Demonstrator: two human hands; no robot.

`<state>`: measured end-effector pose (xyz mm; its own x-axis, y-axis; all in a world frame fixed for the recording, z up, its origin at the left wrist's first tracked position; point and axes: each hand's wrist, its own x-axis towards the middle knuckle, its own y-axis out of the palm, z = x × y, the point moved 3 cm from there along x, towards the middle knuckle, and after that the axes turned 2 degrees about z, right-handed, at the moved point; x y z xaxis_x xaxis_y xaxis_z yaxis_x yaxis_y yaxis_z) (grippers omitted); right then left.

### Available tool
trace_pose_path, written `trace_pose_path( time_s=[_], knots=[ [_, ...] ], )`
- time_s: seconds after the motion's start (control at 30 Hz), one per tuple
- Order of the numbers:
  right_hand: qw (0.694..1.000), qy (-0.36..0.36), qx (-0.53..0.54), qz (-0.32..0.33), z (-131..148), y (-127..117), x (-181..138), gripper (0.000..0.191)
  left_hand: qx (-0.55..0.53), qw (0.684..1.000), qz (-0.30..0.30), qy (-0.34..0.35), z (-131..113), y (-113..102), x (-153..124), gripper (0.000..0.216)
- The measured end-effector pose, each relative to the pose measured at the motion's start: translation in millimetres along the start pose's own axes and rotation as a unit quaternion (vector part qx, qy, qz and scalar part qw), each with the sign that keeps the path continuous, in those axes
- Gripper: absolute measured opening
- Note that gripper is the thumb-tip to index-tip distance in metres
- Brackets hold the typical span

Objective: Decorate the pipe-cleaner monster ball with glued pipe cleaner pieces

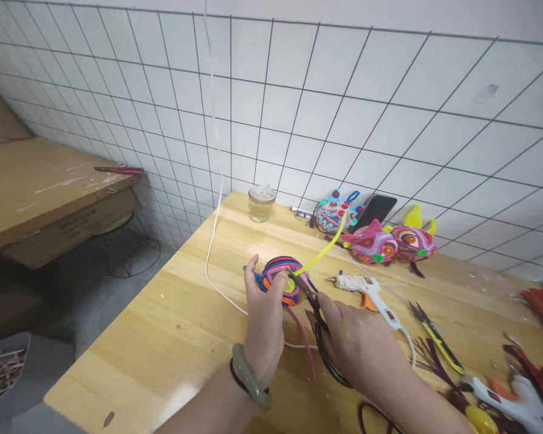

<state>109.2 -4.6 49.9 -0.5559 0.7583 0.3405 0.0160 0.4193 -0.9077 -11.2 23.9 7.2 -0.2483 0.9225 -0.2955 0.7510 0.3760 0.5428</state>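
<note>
My left hand (pixel 263 319) is closed round a small multicoloured pipe-cleaner figure (pixel 281 275) on the wooden table (pixel 172 337). A yellow pipe cleaner (pixel 322 248) sticks up and to the right from the figure. My right hand (pixel 350 340) grips black scissors (pixel 314 313), whose blades meet the figure at the base of the yellow strand. A green bangle sits on my left wrist. A pink strand (pixel 304 337) trails from the figure toward me.
A white glue gun (pixel 366 290) lies right of the scissors. Three finished figures (pixel 373 241) and a dark phone (pixel 376 210) rest by the grid-panelled wall. A glass jar (pixel 260 203) stands at the back. Yellow snips (pixel 434 334), another glue gun (pixel 511 398) and loose pipe cleaners lie at the right.
</note>
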Motion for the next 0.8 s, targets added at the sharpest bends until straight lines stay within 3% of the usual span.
trace_pose_path(
  time_s=[0.23,0.5,0.63,0.8],
  knots=[
    [0.999,-0.011,-0.032,0.035,-2.3,8.5,-2.3,0.005,-0.009,1.000,-0.001,-0.008,4.6,-1.7,3.6,0.066],
    [0.995,-0.012,-0.004,0.102,-4.6,22.9,-9.3,0.016,0.003,1.000,-0.001,-0.020,9.6,-3.0,5.8,0.065],
    [0.986,0.032,0.047,0.159,-6.0,29.1,-10.7,0.026,0.017,1.000,-0.002,-0.010,8.6,-3.2,6.6,0.066],
    [0.951,0.099,0.217,0.197,-9.4,15.8,-8.8,0.031,0.025,0.999,-0.020,0.004,3.5,-5.3,10.2,0.065]
  ],
)
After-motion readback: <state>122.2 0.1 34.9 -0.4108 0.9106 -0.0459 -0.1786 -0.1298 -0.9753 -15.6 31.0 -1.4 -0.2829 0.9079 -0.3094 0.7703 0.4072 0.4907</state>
